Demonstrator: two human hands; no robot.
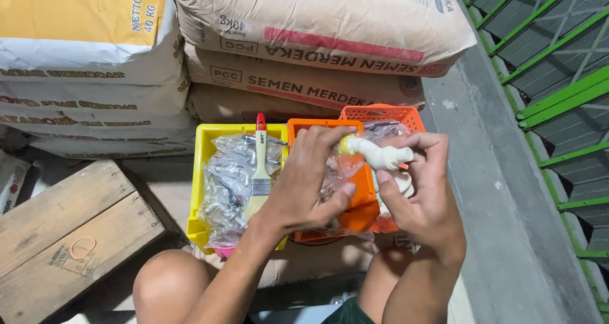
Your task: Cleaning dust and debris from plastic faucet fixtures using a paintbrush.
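Both my hands hold a white plastic tap (379, 154) with a yellowish end, above an orange bin (359, 204). My left hand (304, 184) grips the clear plastic bag (338, 169) around the tap's yellowish end. My right hand (420, 194) pinches the tap's other end between thumb and fingers. Left of my hands, a yellow bin (204, 165) holds clear bags of metal fittings (227, 184). A paintbrush (259, 171) with a red-tipped pale handle lies on those bags.
Stacked cement sacks (317, 51) rise behind the bins. An orange mesh basket (380, 114) stands behind the orange bin. A wooden crate (63, 235) with a rubber band (83, 247) on top sits at the left. A green metal grille (558, 76) and a concrete ledge (501, 191) run along the right. My knees (168, 286) are below.
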